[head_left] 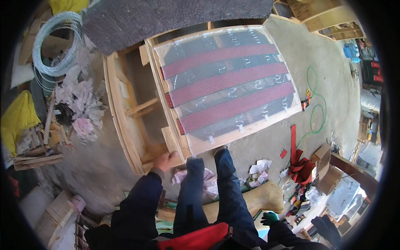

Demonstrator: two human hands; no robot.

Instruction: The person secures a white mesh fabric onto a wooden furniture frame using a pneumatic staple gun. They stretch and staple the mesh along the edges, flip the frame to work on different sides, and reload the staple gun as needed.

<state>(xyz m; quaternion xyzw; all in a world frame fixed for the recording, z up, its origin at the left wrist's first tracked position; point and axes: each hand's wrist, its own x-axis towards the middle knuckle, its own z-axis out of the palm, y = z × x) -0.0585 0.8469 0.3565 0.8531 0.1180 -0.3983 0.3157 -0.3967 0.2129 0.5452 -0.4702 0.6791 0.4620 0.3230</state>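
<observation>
My bare left hand [164, 161] is closed over the near end of a light wooden frame [121, 121], beside a short upright board [170, 139]. To the right, at the lower edge, my right hand [270, 218] wears a green glove; its fingers look slightly apart, with nothing visible in them. A seat-like panel covers the frame's right part: white mesh [246, 129] stretched over wine-red straps [233, 71] and dark padding, with small white fastenings in rows. The frame's left part is bare, with cross pieces [141, 107] showing.
Dark grey felt [175, 18] lies at the far side. Coiled wire [41, 46] and scraps are left. At right are orange-handled scissors [308, 95], a green hose [323, 108], red strapping [301, 171] and a cardboard box [321, 157]. A tan padded roll [258, 198] lies near my legs.
</observation>
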